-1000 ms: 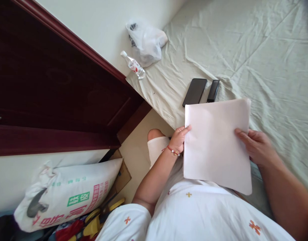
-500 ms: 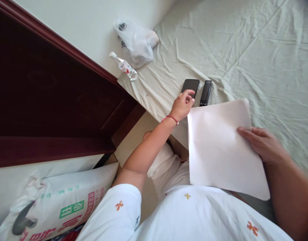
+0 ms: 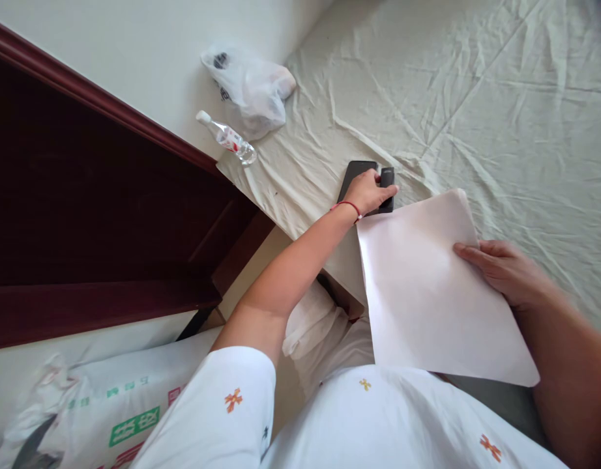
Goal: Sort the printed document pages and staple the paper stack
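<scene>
My left hand [image 3: 366, 190], with a red cord on its wrist, is closed around a black stapler [image 3: 387, 174], thumb on its right side and fingers on the left. The stapler lies on the bed sheet. Just left of it, a dark smartphone [image 3: 358, 172] lies flat, partly covered by the hand. My right hand [image 3: 500, 268] holds a stack of white paper [image 3: 427, 293] at its right edge, thumb on top and the other fingers hidden beneath. The paper is tilted over my lap, its far edge close to the stapler.
A wrinkled pale green sheet [image 3: 476, 124] covers the bed. Near the wall lie a white plastic bag [image 3: 256, 88] and a clear bottle [image 3: 232, 141]. A dark red wooden board [image 3: 109, 189] borders the left. Below it rests a large printed sack [image 3: 134, 384].
My left hand has moved right from over the phone and closed on the stapler. The right hand still holds the paper. The view has shifted slightly.
</scene>
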A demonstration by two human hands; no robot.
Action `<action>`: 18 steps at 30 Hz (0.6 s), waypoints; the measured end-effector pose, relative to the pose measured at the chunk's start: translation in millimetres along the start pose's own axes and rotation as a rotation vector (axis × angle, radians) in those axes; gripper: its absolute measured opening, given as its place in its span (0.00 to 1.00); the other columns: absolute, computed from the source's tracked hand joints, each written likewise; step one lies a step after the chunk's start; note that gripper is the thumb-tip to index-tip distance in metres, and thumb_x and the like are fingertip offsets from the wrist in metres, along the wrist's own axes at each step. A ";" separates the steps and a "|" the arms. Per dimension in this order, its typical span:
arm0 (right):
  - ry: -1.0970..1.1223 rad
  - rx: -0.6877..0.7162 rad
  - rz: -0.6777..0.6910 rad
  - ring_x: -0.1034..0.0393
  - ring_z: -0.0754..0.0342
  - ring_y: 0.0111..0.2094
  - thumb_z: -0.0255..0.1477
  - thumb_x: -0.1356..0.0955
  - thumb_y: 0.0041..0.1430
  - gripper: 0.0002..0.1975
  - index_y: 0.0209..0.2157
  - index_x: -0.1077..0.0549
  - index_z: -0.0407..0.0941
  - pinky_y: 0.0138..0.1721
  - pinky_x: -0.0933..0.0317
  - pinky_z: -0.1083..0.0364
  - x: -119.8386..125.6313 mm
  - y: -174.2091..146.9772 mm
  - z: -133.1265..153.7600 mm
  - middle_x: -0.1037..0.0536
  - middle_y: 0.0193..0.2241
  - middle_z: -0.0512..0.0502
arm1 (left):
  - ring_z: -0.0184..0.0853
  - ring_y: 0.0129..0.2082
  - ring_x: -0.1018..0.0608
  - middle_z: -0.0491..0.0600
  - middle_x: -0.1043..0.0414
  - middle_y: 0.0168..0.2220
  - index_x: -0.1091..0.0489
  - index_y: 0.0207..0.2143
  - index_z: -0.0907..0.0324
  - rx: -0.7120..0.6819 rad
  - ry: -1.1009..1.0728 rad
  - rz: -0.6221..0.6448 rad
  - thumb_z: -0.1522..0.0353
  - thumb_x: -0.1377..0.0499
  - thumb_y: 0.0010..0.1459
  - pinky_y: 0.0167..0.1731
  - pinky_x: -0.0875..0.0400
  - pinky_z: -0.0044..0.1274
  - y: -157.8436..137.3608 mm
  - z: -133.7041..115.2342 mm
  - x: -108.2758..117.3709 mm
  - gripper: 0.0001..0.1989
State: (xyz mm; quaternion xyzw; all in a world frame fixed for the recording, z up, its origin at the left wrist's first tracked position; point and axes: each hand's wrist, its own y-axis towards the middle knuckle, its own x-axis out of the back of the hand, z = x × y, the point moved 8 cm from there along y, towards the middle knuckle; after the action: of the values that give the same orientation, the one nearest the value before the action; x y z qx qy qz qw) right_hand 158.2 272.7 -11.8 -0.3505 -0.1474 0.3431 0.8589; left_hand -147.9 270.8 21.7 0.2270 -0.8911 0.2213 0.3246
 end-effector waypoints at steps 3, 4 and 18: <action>0.027 -0.195 0.077 0.21 0.45 0.21 0.39 0.26 0.60 0.10 0.34 0.20 0.47 0.18 0.28 0.53 0.3 1.7 -7.5 0.15 0.25 0.43 | 0.42 0.46 0.20 0.56 0.21 0.44 0.27 0.45 0.61 0.062 -0.062 -0.020 0.62 0.29 0.57 0.51 0.26 0.32 -8.3 8.2 2.6 0.18; 0.023 -0.199 0.082 0.21 0.46 0.21 0.38 0.27 0.61 0.09 0.34 0.20 0.47 0.19 0.28 0.54 1.5 2.2 -5.9 0.15 0.25 0.43 | 0.41 0.44 0.20 0.56 0.21 0.44 0.27 0.46 0.61 0.084 -0.084 -0.015 0.62 0.30 0.57 0.49 0.25 0.32 -10.1 9.5 2.8 0.18; -0.069 -0.130 0.085 0.21 0.45 0.20 0.42 0.31 0.66 0.13 0.33 0.22 0.48 0.18 0.28 0.54 16.5 6.3 -9.0 0.16 0.24 0.44 | 0.33 0.32 0.22 0.47 0.27 0.32 0.28 0.46 0.61 0.153 -0.262 0.000 0.68 0.28 0.58 0.41 0.23 0.29 -13.0 12.2 -0.4 0.16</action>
State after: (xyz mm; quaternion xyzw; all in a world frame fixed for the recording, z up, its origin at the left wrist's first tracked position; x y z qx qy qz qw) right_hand 171.4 282.9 -22.4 -0.3993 -0.1838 0.3809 0.8135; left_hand -146.3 253.9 16.2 0.2780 -0.9064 0.2571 0.1872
